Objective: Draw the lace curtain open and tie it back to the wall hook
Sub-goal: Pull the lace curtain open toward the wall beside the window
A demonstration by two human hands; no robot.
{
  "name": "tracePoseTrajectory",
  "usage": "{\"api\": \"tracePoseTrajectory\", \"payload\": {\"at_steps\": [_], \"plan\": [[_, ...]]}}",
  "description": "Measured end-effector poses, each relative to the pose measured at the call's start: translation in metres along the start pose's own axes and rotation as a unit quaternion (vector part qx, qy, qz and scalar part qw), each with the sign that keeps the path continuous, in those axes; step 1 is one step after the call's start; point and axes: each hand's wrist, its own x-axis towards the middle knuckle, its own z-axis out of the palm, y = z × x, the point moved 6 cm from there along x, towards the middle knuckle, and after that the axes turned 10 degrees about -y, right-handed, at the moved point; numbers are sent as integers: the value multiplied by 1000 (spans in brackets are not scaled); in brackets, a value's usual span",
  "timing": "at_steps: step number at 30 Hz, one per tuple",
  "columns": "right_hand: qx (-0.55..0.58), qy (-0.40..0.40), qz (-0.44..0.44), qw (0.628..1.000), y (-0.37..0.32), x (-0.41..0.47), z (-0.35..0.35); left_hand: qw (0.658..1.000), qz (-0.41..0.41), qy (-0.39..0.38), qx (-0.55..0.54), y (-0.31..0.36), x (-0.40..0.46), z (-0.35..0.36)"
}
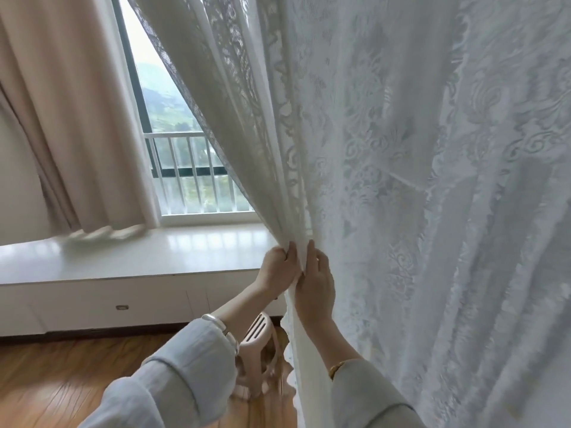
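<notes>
A white lace curtain [386,149] with a floral pattern fills the right two thirds of the view, its left edge pulled diagonally across the window. My left hand [278,267] is shut on the gathered leading edge just above the sill's height. My right hand [316,282] grips the same bunched folds right beside it, thumb on the front. The two hands touch. Below them the curtain's scalloped hem hangs down to the floor. No wall hook or tie-back shows in this view.
A beige drape [71,118] hangs at the left of the window [173,134]. A white sill bench [123,257] with drawers runs below. A pale plastic stool [259,344] stands on the wood floor [61,375] under my arms.
</notes>
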Motion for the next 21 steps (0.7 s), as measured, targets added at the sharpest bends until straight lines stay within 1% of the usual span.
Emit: {"api": "tracePoseTrajectory", "payload": {"at_steps": [2, 4, 9, 14, 17, 19, 21], "plan": [[-12, 17, 34, 999, 1, 1, -1, 1000, -4, 10, 18, -5, -1, -7], [-13, 11, 42, 999, -2, 2, 1, 1000, -4, 17, 23, -9, -4, -13], [6, -39, -20, 999, -31, -1, 21, 999, -5, 29, -23, -12, -11, -21], [37, -43, -27, 998, -44, -1, 28, 999, -3, 32, -18, -14, -10, -27], [63, -68, -20, 996, -45, -1, 33, 998, -14, 34, -47, -20, -8, -27], [64, -60, -13, 996, -42, 0, 38, 996, -15, 26, -88, -22, -7, -25], [66, -52, -2, 996, -45, 3, 38, 990, -9, -1, -143, -24, -5, -23]]}}
